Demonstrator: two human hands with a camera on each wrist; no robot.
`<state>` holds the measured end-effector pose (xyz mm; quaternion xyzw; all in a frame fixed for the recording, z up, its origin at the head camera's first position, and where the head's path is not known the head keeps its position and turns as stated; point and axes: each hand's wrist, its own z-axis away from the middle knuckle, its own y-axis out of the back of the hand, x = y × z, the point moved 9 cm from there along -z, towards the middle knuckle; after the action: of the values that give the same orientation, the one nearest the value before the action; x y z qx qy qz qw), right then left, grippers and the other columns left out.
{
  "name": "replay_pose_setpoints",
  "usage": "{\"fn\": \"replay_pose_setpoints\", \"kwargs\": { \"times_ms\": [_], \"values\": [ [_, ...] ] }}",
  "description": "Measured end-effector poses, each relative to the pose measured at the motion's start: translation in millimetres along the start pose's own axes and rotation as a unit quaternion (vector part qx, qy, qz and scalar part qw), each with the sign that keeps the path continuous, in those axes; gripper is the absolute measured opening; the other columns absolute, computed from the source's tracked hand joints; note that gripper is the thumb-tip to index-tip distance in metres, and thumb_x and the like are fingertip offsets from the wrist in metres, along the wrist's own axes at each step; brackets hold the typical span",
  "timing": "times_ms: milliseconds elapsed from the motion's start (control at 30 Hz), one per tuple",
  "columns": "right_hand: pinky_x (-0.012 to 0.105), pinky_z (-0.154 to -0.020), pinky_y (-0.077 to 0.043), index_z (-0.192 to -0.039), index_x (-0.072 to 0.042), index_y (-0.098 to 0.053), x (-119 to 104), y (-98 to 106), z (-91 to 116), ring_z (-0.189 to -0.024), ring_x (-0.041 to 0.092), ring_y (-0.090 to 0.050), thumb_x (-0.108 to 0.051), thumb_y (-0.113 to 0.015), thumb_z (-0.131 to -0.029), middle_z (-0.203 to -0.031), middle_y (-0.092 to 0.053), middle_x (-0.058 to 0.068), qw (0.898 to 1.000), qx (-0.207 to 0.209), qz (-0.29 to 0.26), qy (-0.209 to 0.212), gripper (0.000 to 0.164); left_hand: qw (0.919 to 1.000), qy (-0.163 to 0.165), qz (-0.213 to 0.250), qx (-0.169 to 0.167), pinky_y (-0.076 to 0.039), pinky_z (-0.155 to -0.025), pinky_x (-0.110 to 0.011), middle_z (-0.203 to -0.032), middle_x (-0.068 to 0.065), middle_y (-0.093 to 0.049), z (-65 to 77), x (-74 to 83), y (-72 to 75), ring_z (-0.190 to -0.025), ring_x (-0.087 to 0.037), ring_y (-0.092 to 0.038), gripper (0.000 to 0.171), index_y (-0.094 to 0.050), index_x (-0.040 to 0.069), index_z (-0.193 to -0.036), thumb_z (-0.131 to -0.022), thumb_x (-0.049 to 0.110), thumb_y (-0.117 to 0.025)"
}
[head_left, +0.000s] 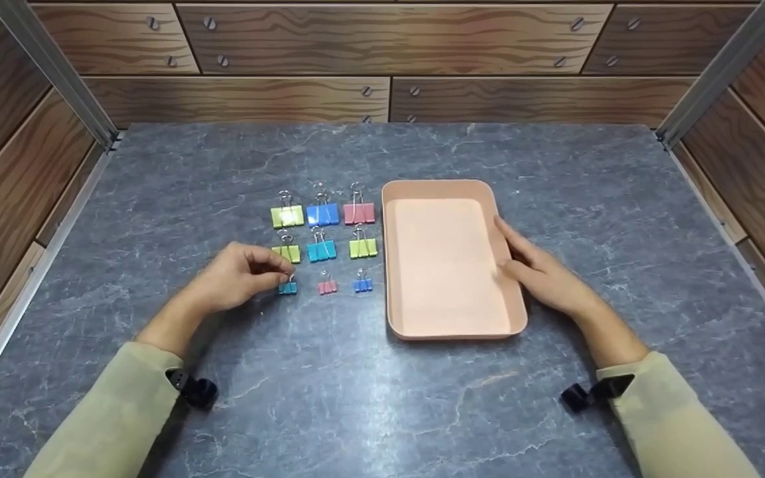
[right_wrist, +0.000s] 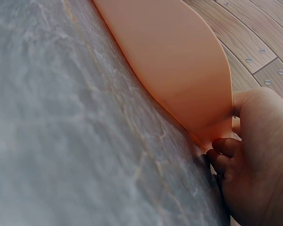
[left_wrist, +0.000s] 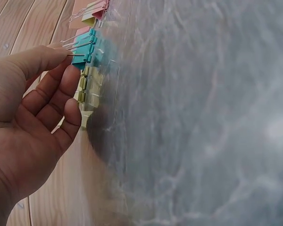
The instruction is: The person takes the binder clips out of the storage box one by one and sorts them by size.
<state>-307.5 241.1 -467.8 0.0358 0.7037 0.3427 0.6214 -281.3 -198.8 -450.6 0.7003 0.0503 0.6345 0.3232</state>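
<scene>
My left hand point(head_left: 240, 277) pinches the wire handle of a small teal binder clip point(head_left: 287, 289) between thumb and fingertips. In the left wrist view this teal clip point(left_wrist: 84, 48) stands at the fingertips, with the other fingers loosely bent. Beside it in the front row are a small pink binder clip point(head_left: 327, 287) and a small blue binder clip point(head_left: 363, 285). My right hand point(head_left: 545, 275) grips the right wall of a peach rectangular tray point(head_left: 520, 312), thumb at the rim. The right wrist view shows bent fingers against the tray's outer wall point(right_wrist: 179, 61).
Behind the small clips stand medium ones: yellow-green point(head_left: 289, 254), teal point(head_left: 321, 251) and yellow-green point(head_left: 363, 248). Large clips form the back row: yellow-green point(head_left: 287, 216), blue point(head_left: 323, 214) and pink point(head_left: 359, 213). Wood-patterned walls point(head_left: 389, 40) border the grey marbled table point(head_left: 329, 411).
</scene>
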Motion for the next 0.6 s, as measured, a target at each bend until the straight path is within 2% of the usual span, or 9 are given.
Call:
{"fn": "replay_pose_setpoints", "kwargs": {
  "times_ms": [233, 433, 600],
  "values": [
    [0.050, -0.128, -0.016, -0.171, -0.025, -0.021, 4.3, 0.8, -0.3, -0.159, 0.027, -0.018, -0.021, -0.056, -0.111, -0.175, -0.019, 0.009, 1.000, 0.001, 0.006, -0.003, 0.070, 0.9999, 0.010, -0.004, 0.002, -0.054, -0.069, -0.020, -0.103, -0.010, -0.079, -1.1, -5.1, 0.6, -0.083, -0.013, -0.064, 0.013, -0.081, 0.001, -0.108, -0.096, 0.003, -0.075],
    [0.042, -0.128, -0.016, -0.171, -0.022, -0.022, 2.5, 0.3, -1.7, -0.159, 0.030, -0.017, -0.022, -0.055, -0.112, -0.175, -0.019, 0.010, 1.000, 0.001, 0.007, 0.007, 0.068, 1.0000, 0.001, 0.006, 0.000, -0.054, -0.073, -0.020, -0.104, -0.011, -0.079, -2.2, -6.3, -1.1, -0.086, -0.012, -0.066, 0.014, -0.081, 0.000, -0.109, -0.097, 0.002, -0.075],
    [0.049, -0.129, -0.015, -0.171, -0.022, -0.022, 2.4, 0.1, -1.8, -0.159, 0.030, -0.017, -0.021, -0.055, -0.112, -0.175, -0.019, 0.011, 1.000, -0.001, 0.006, 0.007, 0.068, 1.0000, 0.000, 0.008, 0.000, -0.056, -0.075, -0.021, -0.104, -0.011, -0.079, -3.1, -6.4, -2.9, -0.088, -0.014, -0.067, 0.014, -0.081, 0.000, -0.109, -0.096, 0.002, -0.076]
  ]
}}
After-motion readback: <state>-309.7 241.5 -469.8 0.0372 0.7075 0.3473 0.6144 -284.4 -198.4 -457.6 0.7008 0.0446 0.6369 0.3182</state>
